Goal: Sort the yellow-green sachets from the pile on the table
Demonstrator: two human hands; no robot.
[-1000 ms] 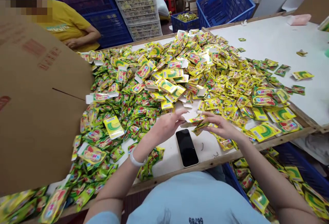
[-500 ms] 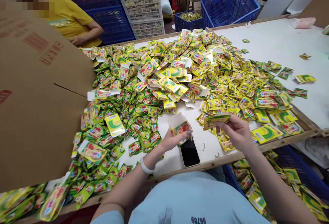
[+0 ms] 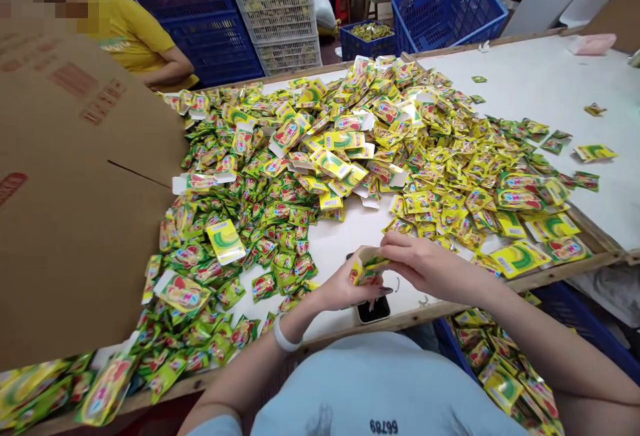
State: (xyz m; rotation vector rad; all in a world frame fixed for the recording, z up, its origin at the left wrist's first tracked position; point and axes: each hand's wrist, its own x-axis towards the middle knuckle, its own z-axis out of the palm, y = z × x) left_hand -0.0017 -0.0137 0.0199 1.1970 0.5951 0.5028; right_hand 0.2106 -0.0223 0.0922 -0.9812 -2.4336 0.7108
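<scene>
We see the phone (image 3: pixel 373 310) mostly hidden under both hands. Left hand (image 3: pixel 345 289) grips a small box (image 3: pixel 364 268), fingers curled round it; right hand (image 3: pixel 425 266) pinches sachets into its open top. Sachet heap (image 3: pixel 350 156) behind; cardboard flap (image 3: pixel 75 189) blocks the table's left.

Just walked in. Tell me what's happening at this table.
A person holds a small open box in the left hand while the right hand pushes sachets into its top, just above a phone at the table's near edge. A big heap of sachets covers the table. Another person sits behind a cardboard sheet.
</scene>
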